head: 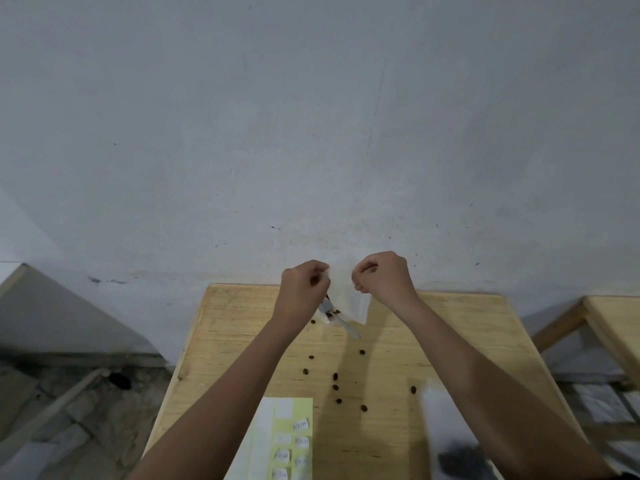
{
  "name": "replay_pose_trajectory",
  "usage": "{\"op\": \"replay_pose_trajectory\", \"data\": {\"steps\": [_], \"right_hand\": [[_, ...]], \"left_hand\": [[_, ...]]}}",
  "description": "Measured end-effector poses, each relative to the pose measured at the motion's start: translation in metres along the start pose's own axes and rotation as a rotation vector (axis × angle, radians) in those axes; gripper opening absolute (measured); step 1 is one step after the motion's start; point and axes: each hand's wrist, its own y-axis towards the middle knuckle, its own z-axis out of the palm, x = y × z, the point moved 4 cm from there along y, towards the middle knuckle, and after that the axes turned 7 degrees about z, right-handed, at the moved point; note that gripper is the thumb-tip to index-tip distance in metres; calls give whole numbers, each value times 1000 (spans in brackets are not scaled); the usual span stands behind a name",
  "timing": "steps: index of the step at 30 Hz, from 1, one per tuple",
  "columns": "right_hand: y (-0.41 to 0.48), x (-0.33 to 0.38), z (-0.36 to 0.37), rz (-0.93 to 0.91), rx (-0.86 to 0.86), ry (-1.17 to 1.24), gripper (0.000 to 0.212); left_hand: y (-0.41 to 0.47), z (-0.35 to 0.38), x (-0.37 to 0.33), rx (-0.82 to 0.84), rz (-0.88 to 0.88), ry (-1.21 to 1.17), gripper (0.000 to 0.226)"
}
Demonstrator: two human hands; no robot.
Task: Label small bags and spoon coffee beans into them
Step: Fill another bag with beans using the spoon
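Both the left hand [303, 289] and right hand [382, 277] pinch the bag [346, 296] by its top edge above the table [235, 334]; beans [335, 376] lie scattered near the spoon [349, 329].

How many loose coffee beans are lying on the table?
9 beans: one below the left hand; seven scattered on the table; one beside the right forearm. Arms may hide more.

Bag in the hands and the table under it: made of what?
The table looks like pale matte wood with visible grain; possibly plywood, cannot confirm. The bag looks like thin translucent plastic: the table shows faintly through it.
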Motion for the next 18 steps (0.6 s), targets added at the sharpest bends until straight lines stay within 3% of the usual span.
{"op": "replay_pose_trajectory", "data": {"steps": [7,11,14,18], "right_hand": [[-3,16,-14,-24,190,60,9],[-2,27,-16,-59,222,89,8],[-2,33,-14,-88,265,65,8],[-3,35,-13,-108,143,-33,8]], "left_hand": [[-1,7,-16,425,74,-162,53],[1,6,-23,515,135,-98,102],[4,4,-21,496,199,18,124],[9,0,-18,334,297,107,119]]}}
